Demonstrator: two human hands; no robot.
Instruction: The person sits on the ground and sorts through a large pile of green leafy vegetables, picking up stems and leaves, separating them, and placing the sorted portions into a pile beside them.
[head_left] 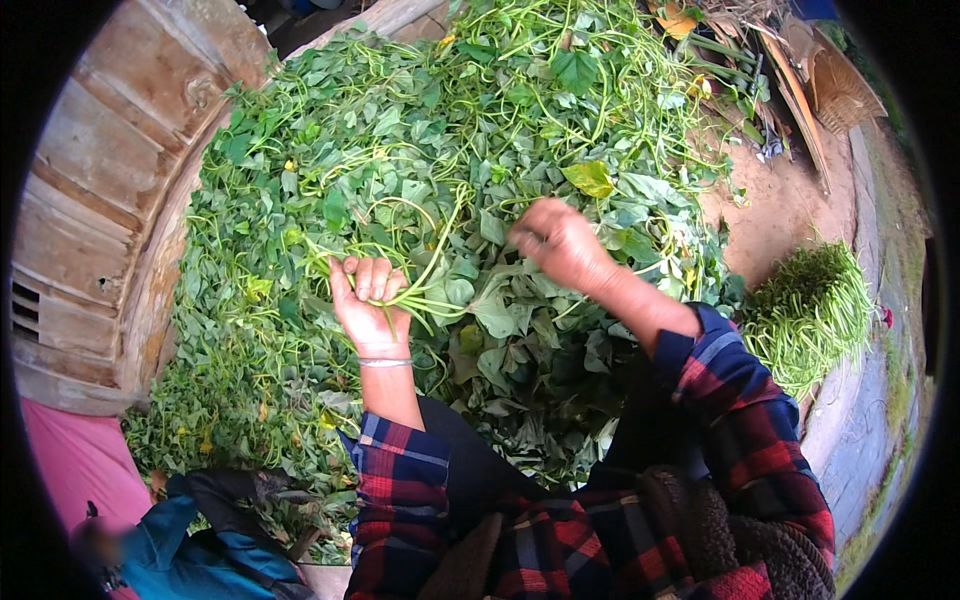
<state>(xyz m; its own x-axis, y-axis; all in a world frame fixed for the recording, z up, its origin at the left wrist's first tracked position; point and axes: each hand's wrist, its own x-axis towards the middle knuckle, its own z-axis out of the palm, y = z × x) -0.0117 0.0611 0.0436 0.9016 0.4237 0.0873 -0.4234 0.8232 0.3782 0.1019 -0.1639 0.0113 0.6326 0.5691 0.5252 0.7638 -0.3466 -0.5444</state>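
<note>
Within left hand (pixel 368 305), green stems (pixel 425 290)

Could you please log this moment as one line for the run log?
left hand: shut on stems | right hand: in leaf pile | bundle: at right

I note weathered wooden planks (pixel 95 190) curving along the left edge, a tied bundle of stripped green stems (pixel 812 312) lying on bare dirt ground (pixel 790 205) at right, a woven basket (pixel 842 88) top right, blue cloth (pixel 190 560) bottom left
</note>
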